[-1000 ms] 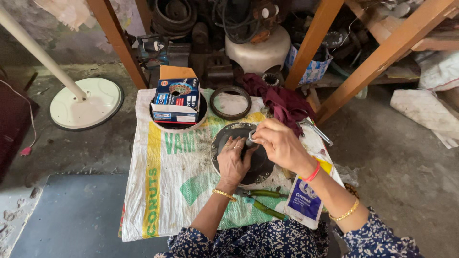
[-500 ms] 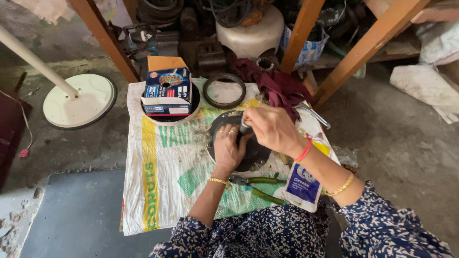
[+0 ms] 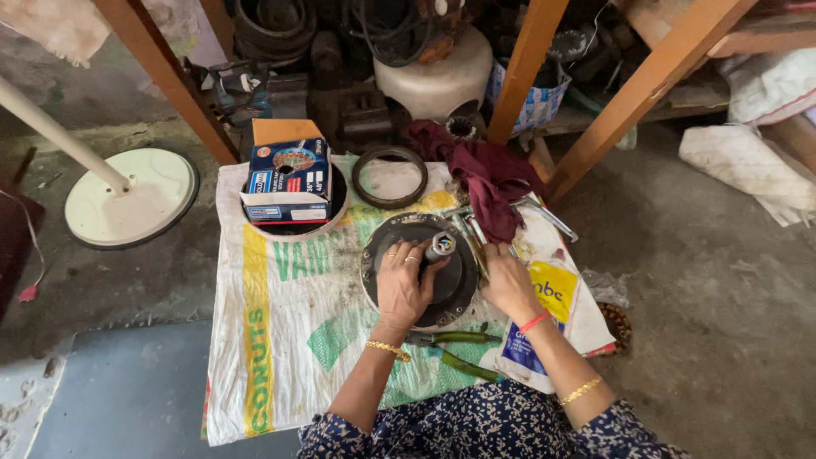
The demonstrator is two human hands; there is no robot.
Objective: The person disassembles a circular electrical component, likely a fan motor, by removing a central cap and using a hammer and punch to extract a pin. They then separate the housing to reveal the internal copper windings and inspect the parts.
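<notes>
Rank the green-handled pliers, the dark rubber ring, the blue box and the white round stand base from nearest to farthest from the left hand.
From the left hand:
1. Green-handled pliers, just below the wrist.
2. Dark rubber ring, above it.
3. Blue box, up and left.
4. White round stand base, far left on the floor.

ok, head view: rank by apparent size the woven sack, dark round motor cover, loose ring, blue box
1. Sack, far the largest.
2. Motor cover, under the left hand.
3. Blue box and ring: look alike, so unranked.
</notes>
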